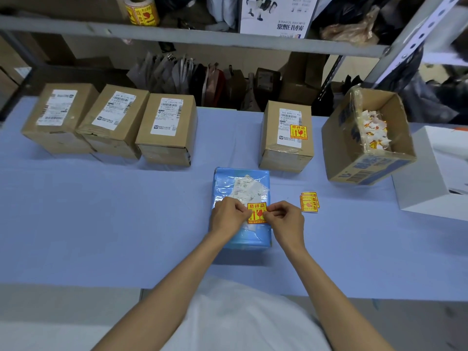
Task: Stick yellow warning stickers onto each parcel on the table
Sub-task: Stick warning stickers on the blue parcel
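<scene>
A square yellow sticker with red characters, arrows and a glass symbol is pinched by its side edges, the left hand and right hand each with fingers closed on it, just over a blue glossy plastic-wrapped parcel lying near the middle of the bench, toward its near edge. Beside it to the right lies a small stack of spare stickers. Along the far edge stand three plain cardboard parcels and a fourth box already bearing a sticker. An open carton near the right edge holds crumpled backing scraps.
</scene>
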The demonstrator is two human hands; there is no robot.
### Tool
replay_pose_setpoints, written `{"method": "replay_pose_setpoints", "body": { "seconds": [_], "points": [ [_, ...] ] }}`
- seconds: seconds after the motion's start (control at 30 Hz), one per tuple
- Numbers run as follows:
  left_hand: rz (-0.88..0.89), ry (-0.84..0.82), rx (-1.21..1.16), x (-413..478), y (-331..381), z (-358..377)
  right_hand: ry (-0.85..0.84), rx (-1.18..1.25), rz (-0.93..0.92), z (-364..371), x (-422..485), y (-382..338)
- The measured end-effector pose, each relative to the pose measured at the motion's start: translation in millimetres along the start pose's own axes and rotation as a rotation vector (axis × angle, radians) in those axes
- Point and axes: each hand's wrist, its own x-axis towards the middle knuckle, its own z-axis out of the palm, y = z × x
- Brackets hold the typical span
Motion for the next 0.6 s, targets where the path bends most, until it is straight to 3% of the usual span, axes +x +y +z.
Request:
{"method": "replay_pose_setpoints", "body": {
  "seconds": [0.6],
  "points": [
    [0.007,-0.067,0.095,2.5,4.3,0.3,0.074,-0.251,0.021,12.5,3.6,-3.8]
  ]
}}
